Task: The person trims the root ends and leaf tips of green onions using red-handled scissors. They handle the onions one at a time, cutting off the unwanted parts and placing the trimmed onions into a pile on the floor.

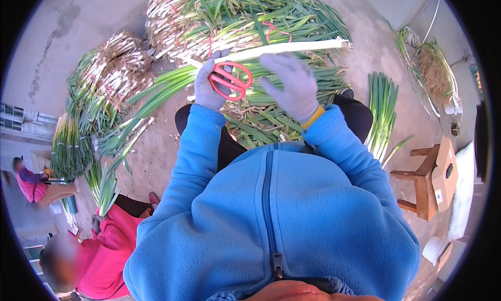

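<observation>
My left hand [209, 85], in a grey dotted glove, grips a long green onion [289, 47] together with red-handled scissors [231, 81]. The onion's white stalk points right and ends in a trimmed root. Its green leaves [168, 81] hang down to the left. The scissor loops face right across my palm; their blades are hidden by the hand. My right hand [291, 85], gloved and slightly blurred, is just below the white stalk with its fingers apart and nothing in them. Loose onion leaves [262, 124] lie on the ground between my knees.
Large tied heaps of green onions [242, 15] lie ahead, and more bundles [109, 74] sit at left. A cleaned bunch [381, 113] rests at right, near a wooden stool [424, 179] with cardboard [446, 173] against it. A person in red [109, 246] holds onions at lower left; another person [35, 183] is farther off.
</observation>
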`<state>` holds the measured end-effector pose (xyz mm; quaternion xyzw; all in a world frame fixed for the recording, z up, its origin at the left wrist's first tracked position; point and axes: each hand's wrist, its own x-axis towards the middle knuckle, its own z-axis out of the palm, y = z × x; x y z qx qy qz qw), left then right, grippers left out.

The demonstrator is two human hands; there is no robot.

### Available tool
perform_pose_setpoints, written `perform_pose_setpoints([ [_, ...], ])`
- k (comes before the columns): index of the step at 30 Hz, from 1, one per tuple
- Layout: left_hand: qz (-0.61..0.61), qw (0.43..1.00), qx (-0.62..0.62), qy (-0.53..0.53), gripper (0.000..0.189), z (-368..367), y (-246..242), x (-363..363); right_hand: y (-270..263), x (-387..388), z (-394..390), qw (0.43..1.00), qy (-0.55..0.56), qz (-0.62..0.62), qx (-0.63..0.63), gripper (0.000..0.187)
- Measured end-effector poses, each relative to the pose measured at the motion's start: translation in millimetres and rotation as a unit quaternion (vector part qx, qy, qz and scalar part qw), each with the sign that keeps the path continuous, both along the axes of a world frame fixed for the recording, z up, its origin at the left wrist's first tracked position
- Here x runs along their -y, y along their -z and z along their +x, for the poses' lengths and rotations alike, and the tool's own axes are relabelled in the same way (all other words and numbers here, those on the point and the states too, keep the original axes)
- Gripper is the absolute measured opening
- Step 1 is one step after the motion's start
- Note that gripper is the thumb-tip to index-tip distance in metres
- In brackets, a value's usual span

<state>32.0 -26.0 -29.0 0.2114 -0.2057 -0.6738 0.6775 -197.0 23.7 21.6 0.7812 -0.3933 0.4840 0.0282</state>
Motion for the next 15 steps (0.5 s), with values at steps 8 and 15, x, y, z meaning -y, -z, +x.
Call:
perform_pose_setpoints([
  [8,-0.016,0.998,0.03,0.062,0.048,-6.8,-18.6,-21.4,9.7,50.5,-65.9,0.984,0.034,-0.004,-0.174,0.059],
  [15,-0.008,0.997,0.057,0.049,0.052,-8.9,-25.7,-28.2,16.0,51.8,-67.5,0.995,-0.051,-0.016,-0.084,0.032],
])
